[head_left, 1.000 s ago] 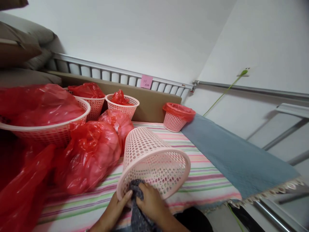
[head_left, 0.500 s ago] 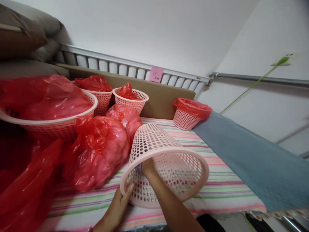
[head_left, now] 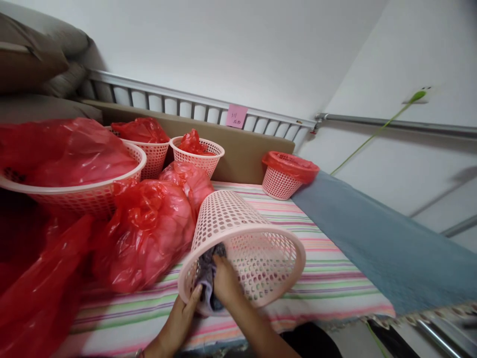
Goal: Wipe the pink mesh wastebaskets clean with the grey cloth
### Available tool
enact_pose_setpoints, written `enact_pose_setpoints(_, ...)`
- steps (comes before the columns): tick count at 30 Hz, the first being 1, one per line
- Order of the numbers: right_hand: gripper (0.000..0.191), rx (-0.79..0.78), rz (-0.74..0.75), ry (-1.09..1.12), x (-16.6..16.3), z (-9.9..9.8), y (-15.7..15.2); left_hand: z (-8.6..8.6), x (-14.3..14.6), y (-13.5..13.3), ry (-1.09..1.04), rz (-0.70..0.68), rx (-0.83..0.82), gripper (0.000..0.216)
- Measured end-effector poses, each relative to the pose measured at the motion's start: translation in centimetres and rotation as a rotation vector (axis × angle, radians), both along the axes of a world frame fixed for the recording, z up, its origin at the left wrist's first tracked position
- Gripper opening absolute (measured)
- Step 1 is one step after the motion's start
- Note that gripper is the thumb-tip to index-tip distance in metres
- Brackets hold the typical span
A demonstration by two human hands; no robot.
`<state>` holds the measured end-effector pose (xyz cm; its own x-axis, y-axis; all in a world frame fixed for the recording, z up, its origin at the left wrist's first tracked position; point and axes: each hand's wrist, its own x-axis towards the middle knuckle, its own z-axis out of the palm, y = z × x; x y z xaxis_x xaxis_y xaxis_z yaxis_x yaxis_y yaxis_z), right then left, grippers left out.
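A pink perforated plastic basket [head_left: 238,238] lies on its side on the striped cloth [head_left: 320,283], its mouth turned towards me. My left hand [head_left: 182,315] grips the near left rim of the basket, thumb on the edge. My right hand [head_left: 223,283] reaches into the mouth and presses a dark grey cloth [head_left: 207,271] against the inner wall. The fingers of that hand are closed on the cloth.
Bulging red plastic bags [head_left: 149,228] lie left of the basket. A large basket [head_left: 74,191] and two smaller ones [head_left: 197,156] hold red bags at the back left. Another small basket with a red liner [head_left: 285,176] stands by the blue-grey mat [head_left: 372,248]. A metal rail [head_left: 194,102] runs along the wall.
My right hand first held the grey cloth at the rim, pushed deep into the basket, and has now drawn back towards the mouth with the cloth showing. The left hand stays on the rim.
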<state>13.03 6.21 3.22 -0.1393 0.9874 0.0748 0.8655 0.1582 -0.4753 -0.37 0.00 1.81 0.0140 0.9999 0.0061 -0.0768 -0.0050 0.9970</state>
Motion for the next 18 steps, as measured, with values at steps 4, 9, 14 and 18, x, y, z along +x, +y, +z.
enact_pose_setpoints(4,0.045,-0.016,0.022,-0.084,0.9,0.2,-4.8,-0.8,0.1,0.0,0.010,0.016,0.006,0.064)
enact_pose_setpoints(9,0.033,-0.052,0.041,-0.070,2.4,0.4,-7.8,0.2,-0.5,0.3,-0.072,-0.038,-0.020,0.059)
enact_pose_setpoints(14,0.034,0.033,-0.083,0.037,4.9,2.8,-6.6,1.8,-2.1,1.3,-0.108,-0.025,-0.045,0.057)
enact_pose_setpoints(18,0.033,0.144,-0.099,0.159,4.7,5.7,-2.4,2.3,-2.1,1.2,-0.074,0.008,-0.063,0.057)
